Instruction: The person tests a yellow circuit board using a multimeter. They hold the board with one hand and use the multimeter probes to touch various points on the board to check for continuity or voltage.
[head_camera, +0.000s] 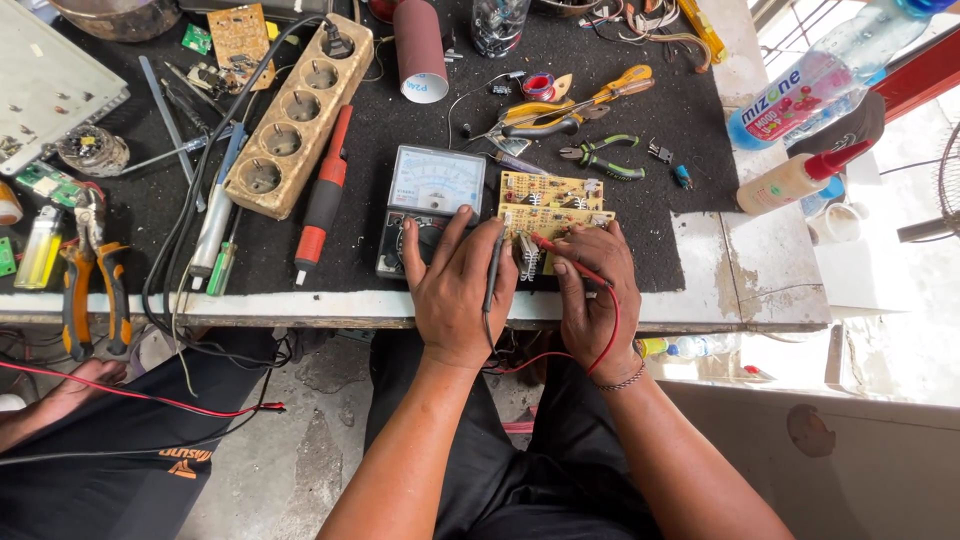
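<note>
My right hand (592, 283) pinches the red probe (560, 256), tip just short of the tan circuit board (552, 200); my left hand (460, 285) grips the black probe (494, 268).

Upper left of frame: beige power strip (298, 117). Beside it, centre left: red-handled screwdriver (323, 200). Lower left: orange-handled pliers (88, 290). Upper right: clear plastic bottle (825, 75). Right: red-capped glue bottle (795, 180).
</note>
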